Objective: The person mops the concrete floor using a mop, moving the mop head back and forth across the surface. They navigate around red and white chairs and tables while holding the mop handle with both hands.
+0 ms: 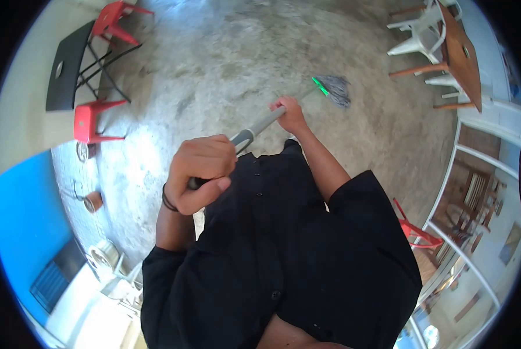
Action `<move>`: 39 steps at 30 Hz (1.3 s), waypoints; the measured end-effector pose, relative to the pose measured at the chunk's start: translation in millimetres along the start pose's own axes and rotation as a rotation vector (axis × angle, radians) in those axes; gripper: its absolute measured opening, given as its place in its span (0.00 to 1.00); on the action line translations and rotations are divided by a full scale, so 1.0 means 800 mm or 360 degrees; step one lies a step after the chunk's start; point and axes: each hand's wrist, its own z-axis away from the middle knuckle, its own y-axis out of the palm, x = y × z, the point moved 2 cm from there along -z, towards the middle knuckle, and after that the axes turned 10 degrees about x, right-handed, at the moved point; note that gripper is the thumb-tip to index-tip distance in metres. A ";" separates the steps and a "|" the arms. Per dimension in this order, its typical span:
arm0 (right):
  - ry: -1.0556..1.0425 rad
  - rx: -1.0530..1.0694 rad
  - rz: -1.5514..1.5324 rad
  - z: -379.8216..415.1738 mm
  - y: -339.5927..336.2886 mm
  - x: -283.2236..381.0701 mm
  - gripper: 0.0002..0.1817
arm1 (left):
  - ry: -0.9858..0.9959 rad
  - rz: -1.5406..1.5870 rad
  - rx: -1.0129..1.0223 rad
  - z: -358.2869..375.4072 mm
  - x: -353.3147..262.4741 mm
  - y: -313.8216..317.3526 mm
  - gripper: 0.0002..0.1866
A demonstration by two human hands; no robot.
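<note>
A mop with a grey handle [265, 120] slants from my chest out over the floor. Its grey string head [336, 89], joined by a bright green clamp [320, 86], lies on the concrete floor ahead. My left hand [202, 170], with a black band at the wrist, is wrapped round the upper end of the handle. Farther down the handle, my right hand [289, 114] grips it with bent fingers. The black shirt I wear fills the lower middle of the view.
A black folding table [70, 67] with red stools [90, 122] stands at the left. At the upper right are a wooden table [461, 55] and white chairs [417, 38]. A red chair [420, 235] is at the right, near white-framed glass. Pots line the left wall.
</note>
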 end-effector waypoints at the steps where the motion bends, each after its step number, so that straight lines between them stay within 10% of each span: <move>1: -0.0052 0.0127 0.0001 -0.018 0.031 0.028 0.16 | -0.0006 -0.0051 -0.0070 0.035 -0.017 -0.017 0.09; 11: -0.0395 0.1067 0.0095 -0.105 0.300 0.266 0.22 | -0.0220 -0.0553 -0.1115 0.267 -0.137 -0.042 0.10; 14: -0.0482 0.0599 0.0422 -0.069 0.323 0.302 0.26 | -0.0254 -0.0571 -0.1307 0.286 -0.151 -0.029 0.12; 16: -0.0262 0.1102 0.0476 -0.040 0.235 0.386 0.32 | -0.0223 -0.0550 -0.1351 0.289 -0.153 -0.022 0.12; 21: -0.1028 0.1826 -0.1043 0.070 -0.029 0.540 0.41 | -0.0066 -0.0438 -0.1299 0.274 -0.135 -0.011 0.18; 26: -0.1286 0.2037 -0.2255 0.195 -0.170 0.539 0.55 | -0.0038 -0.0417 -0.1007 0.201 -0.107 0.020 0.23; 29: -0.1200 0.1441 -0.3123 0.285 -0.182 0.553 0.57 | 0.0024 -0.0546 -0.0699 0.144 -0.081 0.057 0.15; 31: -0.0490 0.1875 -0.4388 0.335 -0.187 0.534 0.53 | 0.0041 -0.0640 -0.0559 0.109 -0.061 0.094 0.13; 32: 0.0573 0.2744 -0.5068 0.364 -0.194 0.508 0.45 | 0.0047 -0.0670 -0.0507 0.093 -0.049 0.116 0.12; 34: 0.2122 0.3493 -0.4698 0.409 -0.233 0.455 0.36 | 0.0060 -0.0700 -0.0458 0.059 -0.033 0.159 0.11; 37: 0.2012 0.2987 -0.4294 0.470 -0.288 0.383 0.34 | 0.0108 -0.0629 -0.0469 0.009 -0.019 0.226 0.10; 39: 0.2671 0.2876 -0.5176 0.503 -0.301 0.349 0.36 | 0.0110 -0.0576 -0.0440 -0.017 -0.017 0.260 0.11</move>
